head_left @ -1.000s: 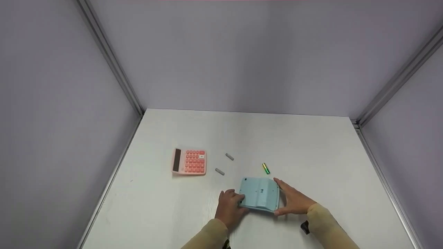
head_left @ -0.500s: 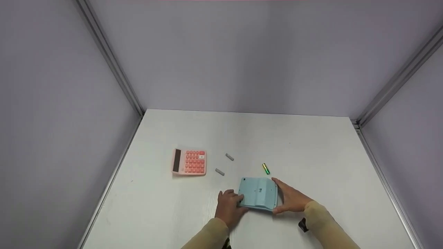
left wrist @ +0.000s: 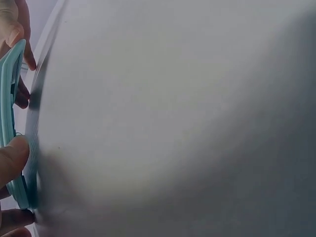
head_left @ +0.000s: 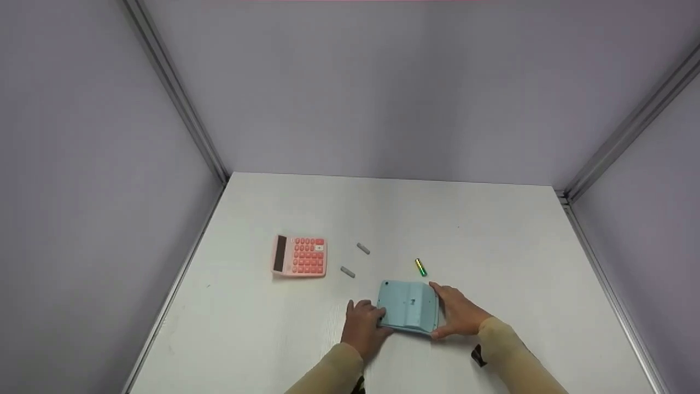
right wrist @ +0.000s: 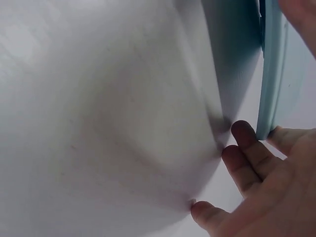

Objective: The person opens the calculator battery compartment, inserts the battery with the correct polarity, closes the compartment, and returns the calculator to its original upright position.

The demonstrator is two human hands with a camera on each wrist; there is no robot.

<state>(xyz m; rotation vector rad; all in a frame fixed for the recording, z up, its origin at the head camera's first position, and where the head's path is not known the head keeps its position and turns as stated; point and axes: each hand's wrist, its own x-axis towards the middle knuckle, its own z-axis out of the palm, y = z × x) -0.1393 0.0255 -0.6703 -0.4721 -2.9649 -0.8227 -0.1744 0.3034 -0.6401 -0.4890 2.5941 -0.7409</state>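
Observation:
A light blue calculator lies back up near the front of the table, its raised ridge towards the right and its key side hidden. My left hand grips its left edge, a finger on top and the thumb at the near corner. Across the right edge, my right hand holds it between the thumb at the near corner and fingers at the far one. The left wrist view catches the calculator edge-on, tilted off the table. A green and gold battery lies just beyond it.
Two small grey cylinders, which look like batteries, lie left of the battery. Further left is a pink calculator, keys up. Grey walls enclose the white table at the back and sides.
Over the first half second the blue calculator and my right hand shifted slightly left. Since then hardly anything has moved; the left hand keeps its place.

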